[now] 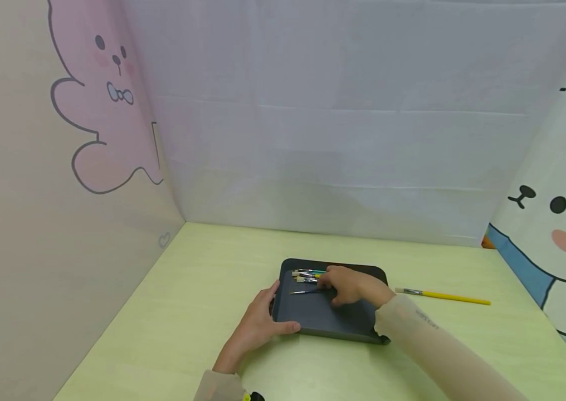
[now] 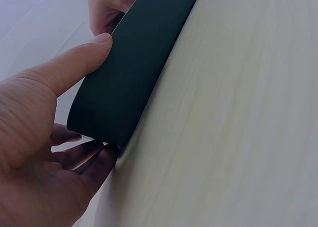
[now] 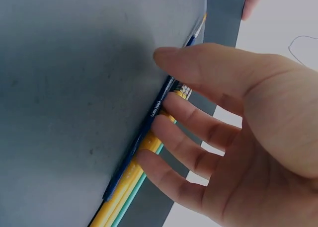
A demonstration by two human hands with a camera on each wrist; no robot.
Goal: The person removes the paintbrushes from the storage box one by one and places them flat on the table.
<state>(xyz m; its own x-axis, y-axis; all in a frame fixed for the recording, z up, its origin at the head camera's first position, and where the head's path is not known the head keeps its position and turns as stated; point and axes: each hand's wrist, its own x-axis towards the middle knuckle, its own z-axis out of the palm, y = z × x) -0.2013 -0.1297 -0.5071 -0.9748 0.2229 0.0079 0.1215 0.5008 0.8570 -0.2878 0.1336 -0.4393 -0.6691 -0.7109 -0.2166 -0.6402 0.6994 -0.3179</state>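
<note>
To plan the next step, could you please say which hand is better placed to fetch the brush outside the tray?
The right hand, probably: it's nearer that yellow brush, while the left hand grips the tray.

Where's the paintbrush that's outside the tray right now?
In the head view, the yellow-handled paintbrush lies on the table, right of the dark tray and just past the right sleeve.

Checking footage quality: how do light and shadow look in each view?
Head view: soft light, faint shadow on the table near the left hand; left wrist: dim and bluish, the tray looking very dark; right wrist: soft-edged shadow on the tray floor near the right hand, pale background washed out.
</note>
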